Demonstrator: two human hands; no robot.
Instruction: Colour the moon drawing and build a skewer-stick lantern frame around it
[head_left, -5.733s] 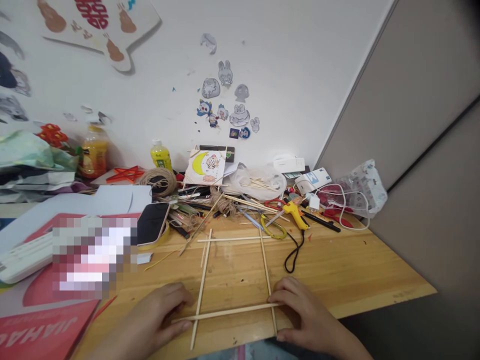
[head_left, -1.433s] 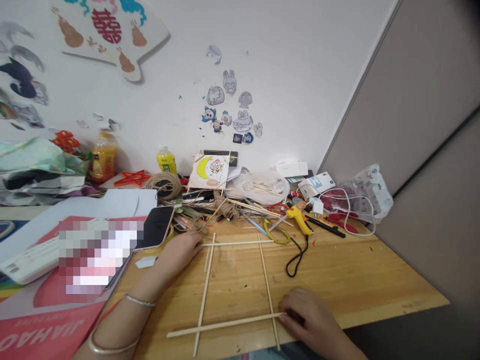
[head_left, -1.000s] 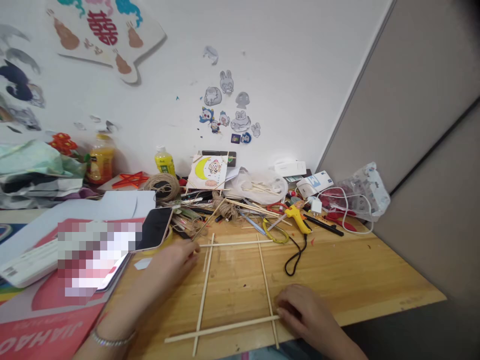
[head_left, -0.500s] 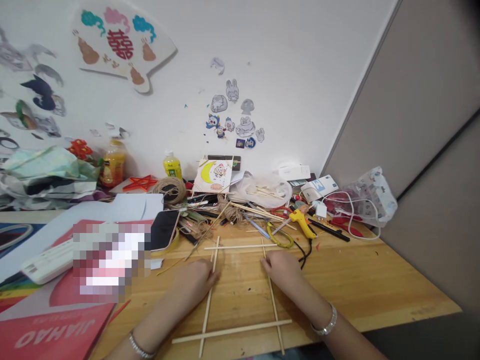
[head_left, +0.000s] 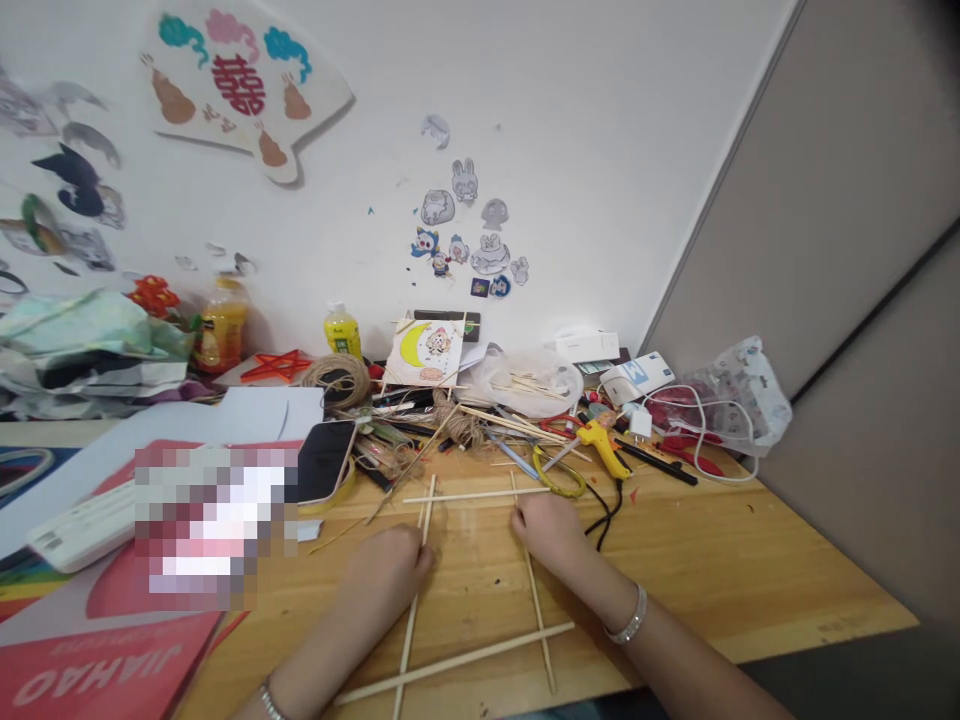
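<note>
Four thin wooden sticks lie crossed on the wooden table, forming an open four-sided outline. My left hand [head_left: 388, 572], fingers curled in, grips the left stick [head_left: 407, 640] near its far half. On the other side my right hand [head_left: 551, 530] is closed on the right stick [head_left: 538, 615], close to its far end. The far cross stick [head_left: 469, 495] lies across both side sticks, just beyond my hands. Nearer to me, the near cross stick [head_left: 472, 655] lies over them at a slant, its right end farther away. My fingertips are mostly hidden.
A yellow glue gun [head_left: 602, 448] and yellow-handled scissors [head_left: 559, 475] lie beyond my right hand. Twine [head_left: 337, 380], a plastic bag [head_left: 529, 380] and loose sticks crowd the back. A phone [head_left: 324, 460] and a red folder [head_left: 112, 660] are at left.
My right hand and the right stick have shifted slightly left. The near cross stick has become more slanted. My left hand keeps about the same place, and the view has shifted a little.
</note>
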